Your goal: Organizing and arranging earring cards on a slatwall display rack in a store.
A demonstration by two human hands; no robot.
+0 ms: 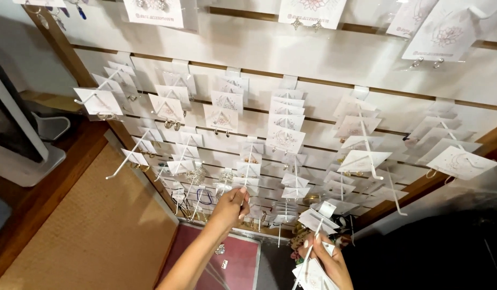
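A white slat wall panel [313, 53] carries rows of white hooks hung with white jewellery cards. My left hand [232, 208] reaches up to the lower rows and pinches a white hook [247, 172] that bears several small cards with earrings. My right hand [326, 263], at the bottom edge, grips a loose white hook [311, 248] and a small stack of white cards [313, 276]. More cards [315, 219] sit just above that hand.
A woven tan mat [92, 236] covers the floor at left, with a dark red mat [238, 263] below the panel. A white stand base [23, 161] sits at far left on dark wood. Long hooks stick out toward me, such as one hook [369, 145] at right.
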